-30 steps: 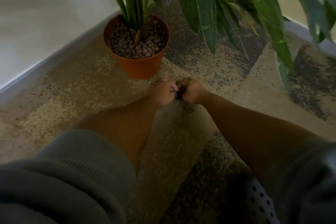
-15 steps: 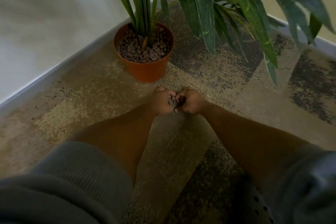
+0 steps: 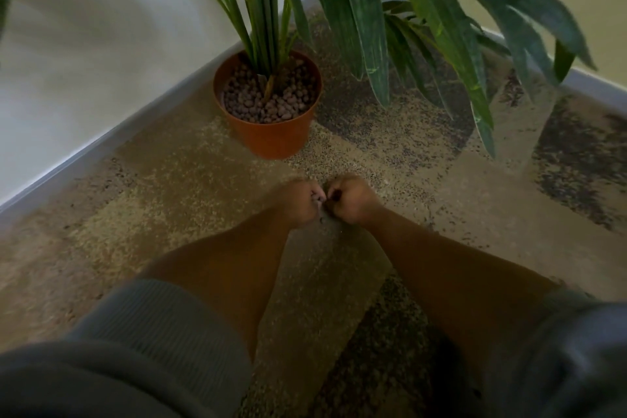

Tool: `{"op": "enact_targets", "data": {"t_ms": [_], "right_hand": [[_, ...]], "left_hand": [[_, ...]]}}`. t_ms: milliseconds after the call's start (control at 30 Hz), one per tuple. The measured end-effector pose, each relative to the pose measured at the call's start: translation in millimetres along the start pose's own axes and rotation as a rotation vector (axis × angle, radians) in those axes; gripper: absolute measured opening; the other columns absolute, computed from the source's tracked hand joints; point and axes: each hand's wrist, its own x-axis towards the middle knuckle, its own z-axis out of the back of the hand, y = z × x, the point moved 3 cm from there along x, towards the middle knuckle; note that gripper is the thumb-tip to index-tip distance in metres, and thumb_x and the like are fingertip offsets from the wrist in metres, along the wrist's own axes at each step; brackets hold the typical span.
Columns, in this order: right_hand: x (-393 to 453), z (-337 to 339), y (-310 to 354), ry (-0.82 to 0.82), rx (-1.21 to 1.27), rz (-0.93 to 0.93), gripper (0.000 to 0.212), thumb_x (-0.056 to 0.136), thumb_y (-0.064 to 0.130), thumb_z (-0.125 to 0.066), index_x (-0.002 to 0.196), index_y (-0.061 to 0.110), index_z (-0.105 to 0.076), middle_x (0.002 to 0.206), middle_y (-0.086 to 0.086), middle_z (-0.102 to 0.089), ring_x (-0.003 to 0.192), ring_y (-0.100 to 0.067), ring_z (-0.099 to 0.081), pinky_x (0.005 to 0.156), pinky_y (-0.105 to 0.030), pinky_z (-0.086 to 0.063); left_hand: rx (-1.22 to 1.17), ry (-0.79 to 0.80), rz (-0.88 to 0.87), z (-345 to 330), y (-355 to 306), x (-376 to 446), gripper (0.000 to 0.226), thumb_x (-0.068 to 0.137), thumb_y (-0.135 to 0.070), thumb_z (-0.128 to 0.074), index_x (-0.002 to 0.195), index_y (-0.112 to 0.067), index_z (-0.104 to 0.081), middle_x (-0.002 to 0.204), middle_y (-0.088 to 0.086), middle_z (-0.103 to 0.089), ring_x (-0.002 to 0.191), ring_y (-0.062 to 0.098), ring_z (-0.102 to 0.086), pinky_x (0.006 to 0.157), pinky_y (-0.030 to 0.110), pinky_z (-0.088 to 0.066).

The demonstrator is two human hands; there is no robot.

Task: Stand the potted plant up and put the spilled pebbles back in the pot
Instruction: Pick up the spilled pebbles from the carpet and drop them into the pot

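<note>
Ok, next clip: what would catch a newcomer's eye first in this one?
The orange pot standing upright by the skirting board, filled with brown pebbles, with long green leaves fanning out to the right. Just in front of it on the patterned carpet, the left hand and right hand meet with fingers curled, a few dark pebbles seemingly pinched between them.

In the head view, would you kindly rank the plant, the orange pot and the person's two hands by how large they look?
1. Plant, largest by far.
2. Orange pot.
3. Left hand and right hand: they look alike, so unranked; both lie nearer the camera than the pot.
</note>
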Motion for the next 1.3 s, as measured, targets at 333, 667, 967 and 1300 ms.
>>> {"op": "enact_targets", "data": {"t_ms": [333, 667, 967, 1300], "right_hand": [[-12.2, 0.7, 12.0, -0.131, 1.379, -0.937, 0.013, 0.093, -0.003, -0.054, 0.083, 0.001, -0.062, 0.088, -0.012, -0.059, 0.075, -0.018, -0.059, 0.066, -0.025, -0.056], [-14.1, 4.5, 53.6, -0.098, 1.831, -0.926, 0.016, 0.095, 0.001, -0.031, 0.096, 0.003, -0.047, 0.082, -0.012, -0.047, 0.063, -0.013, -0.048, 0.041, -0.014, -0.044], [-9.2, 34.1, 129.4, -0.156, 1.896, -0.837, 0.030, 0.095, 0.011, -0.036, 0.105, 0.000, -0.062, 0.101, -0.015, -0.065, 0.092, -0.024, -0.064, 0.086, -0.031, -0.056], [39.5, 86.8, 169.2, -0.279, 2.020, -0.545, 0.028, 0.093, 0.012, -0.040, 0.112, -0.001, -0.055, 0.100, -0.013, -0.053, 0.105, -0.023, -0.050, 0.109, -0.039, -0.043]], "left_hand": [[-1.169, -0.095, 0.514, 1.8, 2.9, -15.5, 0.028, 0.096, -0.001, -0.047, 0.120, -0.002, -0.061, 0.112, 0.012, -0.062, 0.092, 0.016, -0.062, 0.086, 0.029, -0.056], [-1.869, -0.271, 0.772, 17.5, -6.9, -30.1, 0.028, 0.103, -0.022, -0.039, 0.092, -0.010, -0.062, 0.082, 0.003, -0.058, 0.068, 0.009, -0.054, 0.050, 0.014, -0.051], [-2.070, -0.526, 0.683, 70.5, -25.3, -50.7, 0.042, 0.105, -0.022, -0.028, 0.139, -0.010, -0.050, 0.142, 0.007, -0.052, 0.128, 0.015, -0.052, 0.095, 0.019, -0.045], [-2.237, -0.699, 0.348, 145.9, -55.3, -36.4, 0.048, 0.102, -0.022, -0.023, 0.144, -0.007, -0.041, 0.144, 0.015, -0.047, 0.131, 0.025, -0.047, 0.113, 0.033, -0.035]]}}
